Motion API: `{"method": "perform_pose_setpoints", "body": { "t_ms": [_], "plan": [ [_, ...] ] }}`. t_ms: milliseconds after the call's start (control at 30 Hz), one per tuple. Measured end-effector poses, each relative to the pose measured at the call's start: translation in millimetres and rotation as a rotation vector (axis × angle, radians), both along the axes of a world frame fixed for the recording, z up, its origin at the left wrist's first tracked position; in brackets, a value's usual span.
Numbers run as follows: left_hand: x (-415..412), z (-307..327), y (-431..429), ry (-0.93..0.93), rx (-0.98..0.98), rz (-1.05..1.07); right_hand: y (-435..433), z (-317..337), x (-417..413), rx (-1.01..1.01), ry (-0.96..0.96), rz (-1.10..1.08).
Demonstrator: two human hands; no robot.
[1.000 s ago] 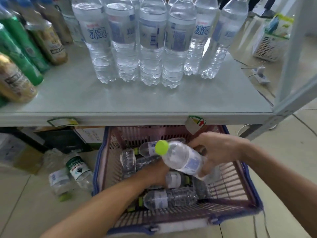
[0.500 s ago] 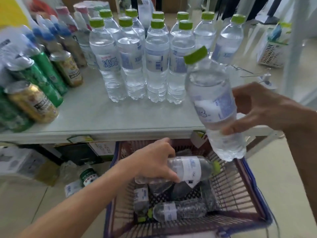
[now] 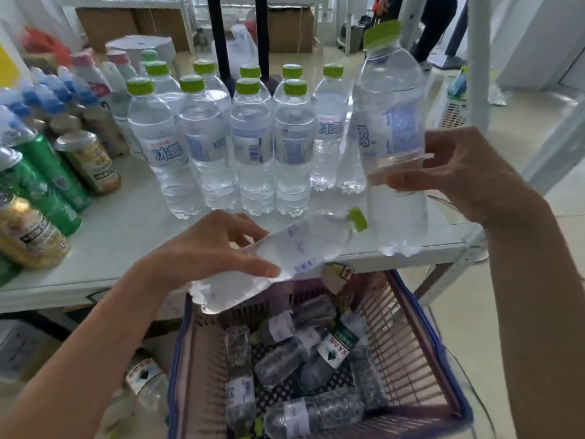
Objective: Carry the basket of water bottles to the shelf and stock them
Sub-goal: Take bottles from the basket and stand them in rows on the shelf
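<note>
My right hand [image 3: 465, 175] grips an upright green-capped water bottle [image 3: 391, 99] above the right end of the white shelf [image 3: 126, 236], beside the row of standing water bottles [image 3: 253, 144]. My left hand [image 3: 209, 251] holds a second water bottle [image 3: 304, 248] almost flat, cap to the right, over the shelf's front edge. Below sits the pink basket with a blue rim [image 3: 408, 327], on the floor, with several more bottles lying in it.
Green and gold drink cans [image 3: 47, 185] and blue-capped bottles crowd the shelf's left side. A loose bottle [image 3: 144, 380] lies on the floor left of the basket. A shelf post [image 3: 479, 58] rises at the right. A person's legs stand far back.
My right hand has carried its bottle up and further over the shelf's right end. My left hand has lifted its bottle out of the basket to the shelf's front edge.
</note>
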State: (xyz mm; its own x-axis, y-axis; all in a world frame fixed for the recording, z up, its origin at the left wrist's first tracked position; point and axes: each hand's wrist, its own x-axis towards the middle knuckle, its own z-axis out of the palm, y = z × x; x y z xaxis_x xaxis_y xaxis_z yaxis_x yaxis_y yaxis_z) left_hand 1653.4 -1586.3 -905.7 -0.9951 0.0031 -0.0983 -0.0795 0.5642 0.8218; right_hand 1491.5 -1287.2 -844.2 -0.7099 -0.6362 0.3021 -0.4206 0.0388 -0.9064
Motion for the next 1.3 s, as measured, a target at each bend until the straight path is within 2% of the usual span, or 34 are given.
{"method": "perform_pose_setpoints", "body": {
  "t_ms": [167, 333, 733, 1000, 1300],
  "plan": [
    [-11, -8, 6, 0.115, 0.378, 0.245, -9, -14, -7, 0.032, 0.010, -0.102],
    [-25, -11, 25, 0.185, 0.482, 0.287, -15, -23, -18, 0.059, -0.007, -0.134],
    [-66, -20, 87, 0.293, 0.426, 0.465, -35, -75, -43, 0.026, -0.060, -0.307],
    [-92, -45, 108, 0.377, 0.235, 0.493, -42, -81, -48, 0.106, 0.009, -0.399],
    [-118, -50, 134, 0.574, 0.035, 0.595, -37, -83, -52, 0.165, 0.051, -0.574]
  ]
}}
